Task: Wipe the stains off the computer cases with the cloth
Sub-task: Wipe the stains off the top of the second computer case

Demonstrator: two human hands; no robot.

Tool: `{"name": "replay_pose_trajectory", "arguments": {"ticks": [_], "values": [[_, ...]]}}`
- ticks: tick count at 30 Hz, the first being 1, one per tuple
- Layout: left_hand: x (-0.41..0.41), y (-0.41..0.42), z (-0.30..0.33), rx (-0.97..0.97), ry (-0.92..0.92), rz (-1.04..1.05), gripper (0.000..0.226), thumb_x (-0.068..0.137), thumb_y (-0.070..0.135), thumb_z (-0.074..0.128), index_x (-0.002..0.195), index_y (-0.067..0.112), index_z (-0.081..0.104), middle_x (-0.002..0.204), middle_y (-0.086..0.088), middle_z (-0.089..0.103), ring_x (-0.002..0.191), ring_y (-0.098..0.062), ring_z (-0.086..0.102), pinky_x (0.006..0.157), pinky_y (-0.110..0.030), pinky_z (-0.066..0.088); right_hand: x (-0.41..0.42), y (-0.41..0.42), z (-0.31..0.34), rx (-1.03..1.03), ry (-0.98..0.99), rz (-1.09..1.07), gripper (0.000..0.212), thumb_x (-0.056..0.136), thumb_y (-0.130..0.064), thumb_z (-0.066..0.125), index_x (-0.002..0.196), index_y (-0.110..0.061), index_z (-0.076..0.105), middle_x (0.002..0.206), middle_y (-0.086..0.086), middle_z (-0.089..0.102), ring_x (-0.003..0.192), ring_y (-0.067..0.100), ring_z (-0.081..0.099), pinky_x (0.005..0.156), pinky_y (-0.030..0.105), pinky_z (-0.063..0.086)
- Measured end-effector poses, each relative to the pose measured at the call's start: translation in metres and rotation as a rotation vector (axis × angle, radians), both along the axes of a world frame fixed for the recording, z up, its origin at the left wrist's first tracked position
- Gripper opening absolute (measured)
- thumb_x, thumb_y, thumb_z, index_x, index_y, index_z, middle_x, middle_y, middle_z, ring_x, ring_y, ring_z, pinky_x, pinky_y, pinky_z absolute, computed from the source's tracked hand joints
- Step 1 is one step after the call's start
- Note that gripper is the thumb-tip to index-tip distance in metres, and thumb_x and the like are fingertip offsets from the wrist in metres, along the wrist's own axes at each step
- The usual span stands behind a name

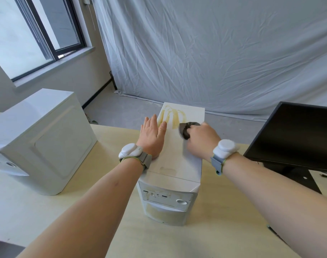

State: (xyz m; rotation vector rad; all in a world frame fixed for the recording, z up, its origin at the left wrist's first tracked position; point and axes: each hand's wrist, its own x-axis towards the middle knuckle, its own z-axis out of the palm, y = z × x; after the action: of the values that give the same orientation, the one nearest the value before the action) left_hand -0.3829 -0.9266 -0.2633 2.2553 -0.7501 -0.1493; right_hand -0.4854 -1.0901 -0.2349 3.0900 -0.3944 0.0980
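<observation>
I am bracing the case (175, 155), upright on the tabletop (110, 216), with my flat, open left hand (152, 135). My right hand (201, 135), fingers curled, is gripping the cloth (187, 129) beside the yellow stain (173, 116). Pushing hard could smear it or tip the case.

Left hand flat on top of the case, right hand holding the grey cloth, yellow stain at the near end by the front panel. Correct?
Not quite. In the head view the yellow stain is at the far end of the case top, away from the front panel. Left hand flat and right hand holding the cloth are right.
</observation>
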Motion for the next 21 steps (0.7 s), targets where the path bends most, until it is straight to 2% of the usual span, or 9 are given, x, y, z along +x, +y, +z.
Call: {"name": "replay_pose_trajectory", "arguments": {"ticks": [3, 5, 7, 10, 13, 15, 18, 21], "values": [[0.004, -0.002, 0.000, 0.022, 0.044, 0.041, 0.061, 0.109, 0.038, 0.028, 0.158, 0.002, 0.018, 0.165, -0.015, 0.021, 0.155, -0.028, 0.008, 0.124, -0.038, 0.009, -0.011, 0.031, -0.003, 0.068, -0.040, 0.158, 0.035, 0.075, -0.029, 0.035, 0.084, -0.016, 0.066, 0.089, 0.001, 0.066, 0.087, 0.023, 0.046, 0.075, 0.032, 0.045], [0.006, -0.005, 0.001, 0.083, 0.060, 0.165, 0.043, 0.102, 0.017, 0.040, 0.141, -0.002, 0.037, 0.148, -0.021, 0.040, 0.140, -0.033, 0.031, 0.115, -0.040, 0.026, -0.025, 0.035, 0.000, 0.083, -0.041, 0.280, 0.025, 0.073, -0.032, 0.038, 0.070, -0.016, 0.057, 0.072, -0.002, 0.060, 0.076, 0.022, 0.046, 0.063, 0.031, 0.044], [0.007, -0.010, 0.003, 0.129, 0.075, 0.291, 0.028, 0.094, 0.006, 0.043, 0.121, -0.001, 0.046, 0.131, -0.020, 0.050, 0.124, -0.034, 0.041, 0.104, -0.040, 0.035, -0.024, 0.023, 0.007, 0.085, -0.027, 0.237, 0.020, 0.074, -0.031, 0.045, 0.065, -0.014, 0.052, 0.063, 0.002, 0.055, 0.069, 0.027, 0.050, 0.057, 0.030, 0.037], [0.005, -0.013, 0.003, 0.164, 0.033, 0.333, 0.026, 0.092, 0.003, 0.043, 0.117, 0.000, 0.047, 0.126, -0.018, 0.052, 0.121, -0.033, 0.043, 0.100, -0.040, 0.036, 0.004, -0.011, 0.009, 0.011, -0.071, -0.024, 0.019, 0.080, -0.027, 0.048, 0.071, -0.014, 0.059, 0.077, 0.009, 0.064, 0.073, 0.033, 0.053, 0.059, 0.030, 0.034], [0.007, -0.013, 0.002, 0.170, 0.017, 0.304, 0.025, 0.090, 0.002, 0.041, 0.114, 0.001, 0.046, 0.125, -0.017, 0.052, 0.120, -0.033, 0.041, 0.102, -0.041, 0.035, 0.034, -0.035, 0.000, 0.007, -0.140, -0.190, 0.026, 0.090, -0.022, 0.047, 0.092, -0.006, 0.067, 0.104, 0.016, 0.065, 0.090, 0.036, 0.061, 0.067, 0.031, 0.037], [0.007, -0.011, 0.000, 0.179, 0.013, 0.289, 0.025, 0.090, 0.002, 0.039, 0.113, 0.001, 0.046, 0.126, -0.017, 0.052, 0.124, -0.034, 0.040, 0.106, -0.043, 0.034, 0.050, -0.046, -0.003, 0.043, -0.153, -0.283, 0.028, 0.095, -0.020, 0.046, 0.102, -0.003, 0.067, 0.114, 0.018, 0.063, 0.101, 0.038, 0.061, 0.071, 0.032, 0.038], [0.009, -0.013, -0.002, 0.194, 0.023, 0.260, 0.027, 0.087, 0.001, 0.037, 0.113, 0.001, 0.047, 0.129, -0.019, 0.051, 0.132, -0.037, 0.037, 0.109, -0.047, 0.034, 0.077, -0.064, -0.003, 0.047, -0.122, -0.324, 0.022, 0.097, -0.014, 0.047, 0.107, -0.007, 0.064, 0.115, 0.016, 0.065, 0.107, 0.037, 0.061, 0.081, 0.035, 0.040], [0.010, -0.013, 0.000, 0.212, 0.007, 0.246, 0.028, 0.084, -0.001, 0.039, 0.110, 0.002, 0.047, 0.126, -0.018, 0.053, 0.124, -0.033, 0.041, 0.105, -0.043, 0.036, 0.103, -0.077, -0.013, 0.072, -0.068, -0.248, 0.021, 0.091, -0.014, 0.045, 0.108, -0.017, 0.057, 0.117, 0.005, 0.064, 0.108, 0.034, 0.056, 0.088, 0.038, 0.037]]}}
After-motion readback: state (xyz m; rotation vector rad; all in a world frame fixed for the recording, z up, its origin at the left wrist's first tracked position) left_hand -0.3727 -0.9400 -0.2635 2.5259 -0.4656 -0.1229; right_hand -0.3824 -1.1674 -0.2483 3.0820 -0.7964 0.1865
